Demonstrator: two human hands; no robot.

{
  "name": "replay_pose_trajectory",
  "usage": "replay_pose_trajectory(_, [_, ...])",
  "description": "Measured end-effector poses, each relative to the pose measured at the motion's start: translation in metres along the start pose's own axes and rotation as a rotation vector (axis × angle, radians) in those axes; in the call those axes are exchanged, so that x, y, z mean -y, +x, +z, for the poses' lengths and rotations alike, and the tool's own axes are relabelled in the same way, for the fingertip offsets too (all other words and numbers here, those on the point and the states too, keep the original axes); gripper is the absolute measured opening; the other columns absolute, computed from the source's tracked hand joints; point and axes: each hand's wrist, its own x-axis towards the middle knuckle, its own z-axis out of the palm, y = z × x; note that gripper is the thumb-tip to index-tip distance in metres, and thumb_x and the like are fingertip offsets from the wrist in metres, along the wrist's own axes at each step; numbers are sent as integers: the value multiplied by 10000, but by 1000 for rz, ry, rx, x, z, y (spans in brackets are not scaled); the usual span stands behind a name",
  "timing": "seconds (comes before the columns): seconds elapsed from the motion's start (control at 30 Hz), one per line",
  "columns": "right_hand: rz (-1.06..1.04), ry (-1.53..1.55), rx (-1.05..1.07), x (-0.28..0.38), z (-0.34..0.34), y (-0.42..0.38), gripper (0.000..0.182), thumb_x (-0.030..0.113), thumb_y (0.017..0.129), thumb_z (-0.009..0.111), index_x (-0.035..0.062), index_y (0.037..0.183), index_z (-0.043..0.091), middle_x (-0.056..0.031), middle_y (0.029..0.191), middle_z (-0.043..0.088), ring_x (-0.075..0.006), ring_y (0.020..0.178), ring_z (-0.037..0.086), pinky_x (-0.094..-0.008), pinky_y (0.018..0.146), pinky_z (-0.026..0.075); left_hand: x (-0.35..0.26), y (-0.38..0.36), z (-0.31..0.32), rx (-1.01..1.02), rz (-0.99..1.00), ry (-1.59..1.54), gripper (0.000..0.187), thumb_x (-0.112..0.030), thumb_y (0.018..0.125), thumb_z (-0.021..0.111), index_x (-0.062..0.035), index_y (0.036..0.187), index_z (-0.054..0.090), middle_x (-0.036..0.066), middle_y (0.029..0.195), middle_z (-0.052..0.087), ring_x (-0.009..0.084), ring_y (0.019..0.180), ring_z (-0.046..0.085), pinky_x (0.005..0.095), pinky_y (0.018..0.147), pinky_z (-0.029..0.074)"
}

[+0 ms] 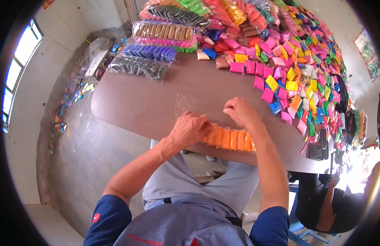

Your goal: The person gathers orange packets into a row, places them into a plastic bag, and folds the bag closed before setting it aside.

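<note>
A row of orange packets (231, 139) lies near the front edge of the brown table (157, 102), inside a clear plastic bag (182, 102) whose open end reaches toward the table's middle. My left hand (190, 128) rests closed on the left end of the orange row, gripping bag and packets. My right hand (240, 111) pinches the bag's thin film just above the row, fingers together.
A big heap of loose coloured packets (305, 74) covers the table's right and far side. Filled bags of sorted packets (163, 33) are stacked at the far left. Another person (337, 201) in dark clothes sits at the lower right. Scattered packets (71, 102) lie on the floor.
</note>
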Motion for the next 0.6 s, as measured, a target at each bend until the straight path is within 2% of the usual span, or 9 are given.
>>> replay_pose_trajectory(0.07, [-23, 59, -59, 9, -11, -7, 152, 193, 818, 721, 54, 860, 766, -187, 840, 713, -382, 876, 683, -461, 836, 532, 0, 0, 0, -8, 6, -3, 199, -250, 873, 719, -59, 862, 662, 111, 789, 697, 324, 780, 669, 443, 803, 509])
replay_pose_trajectory(0.17, [2, 33, 9, 32, -32, -18, 151, 189, 813, 725, 63, 882, 772, -178, 862, 719, -374, 890, 684, -470, 829, 526, 1, -1, 3, -28, 10, -3, 205, -252, 873, 725, -59, 845, 659, 112, 774, 693, 322, 769, 668, 443, 797, 509])
replay_pose_trajectory(0.37, [-226, -230, -146, 46, -27, -39, 99, 182, 803, 732, 87, 804, 758, -125, 848, 699, -320, 873, 659, -447, 808, 497, 0, -1, 8, -49, -2, 28, 227, -266, 868, 736, -62, 809, 655, 99, 762, 694, 305, 760, 671, 431, 787, 506])
replay_pose_trajectory(0.47, [-347, -280, -206, 45, -20, -47, 92, 147, 801, 698, 89, 731, 712, -97, 799, 654, -306, 854, 645, -421, 811, 487, -3, 0, 7, -51, -24, 47, 213, -256, 861, 736, -66, 804, 657, 90, 763, 696, 296, 766, 673, 424, 814, 496])
replay_pose_trajectory(0.6, [-407, -261, -242, 46, -9, -67, 70, 98, 805, 639, 73, 746, 666, -89, 793, 616, -284, 839, 654, -412, 746, 517, -2, -2, 9, -68, -38, 50, 194, -245, 854, 730, -70, 800, 664, 81, 756, 693, 287, 774, 673, 415, 865, 477])
